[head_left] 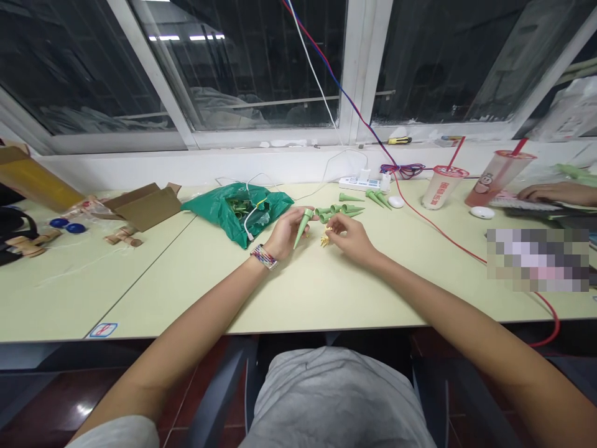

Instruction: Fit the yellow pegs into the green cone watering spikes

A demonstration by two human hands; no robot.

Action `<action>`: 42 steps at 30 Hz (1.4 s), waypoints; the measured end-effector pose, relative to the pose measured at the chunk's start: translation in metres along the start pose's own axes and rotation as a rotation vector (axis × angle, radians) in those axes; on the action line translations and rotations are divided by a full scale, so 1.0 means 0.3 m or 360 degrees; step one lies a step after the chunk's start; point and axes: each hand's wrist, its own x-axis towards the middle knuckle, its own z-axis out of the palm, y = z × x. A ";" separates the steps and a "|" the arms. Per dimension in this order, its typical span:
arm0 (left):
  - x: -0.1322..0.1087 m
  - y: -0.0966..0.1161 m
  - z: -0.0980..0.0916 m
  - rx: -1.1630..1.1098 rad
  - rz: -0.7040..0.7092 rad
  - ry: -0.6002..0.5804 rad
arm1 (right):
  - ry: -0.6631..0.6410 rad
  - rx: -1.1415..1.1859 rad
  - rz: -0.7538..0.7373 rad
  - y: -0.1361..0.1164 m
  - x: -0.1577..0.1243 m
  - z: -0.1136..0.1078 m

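Observation:
A pale green plastic cone (302,231) is held in my left hand (285,235), its narrow tip pointing down toward me and its wide end up. My right hand (351,236) pinches a small yellow piece (325,239) just right of the cone; its exact kind is too small to tell. Behind my hands several more green cones (342,210) lie in a loose cluster on the table. A green plastic bag (209,214), its mouth spread open on dark green contents, lies left of my left hand.
An open cardboard box (140,208) and wooden kendama parts (124,236) are at left. A power strip (359,183) sits by the wall. Two drink cups (441,190) stand at right, near another person's hand (543,191). A red cable (448,233) crosses the table.

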 end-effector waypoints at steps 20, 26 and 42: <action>-0.022 -0.043 0.017 0.0032 0.0059 -0.0133 | 0.0152 0.0579 0.0350 -0.023 -0.009 0.032; -0.022 -0.054 0.020 -0.0088 0.0045 -0.0146 | 0.0174 0.0487 0.0340 -0.025 -0.012 0.033; -0.040 -0.067 0.083 -0.0585 -0.0065 0.0001 | 0.0018 0.0123 0.0144 -0.046 -0.026 0.026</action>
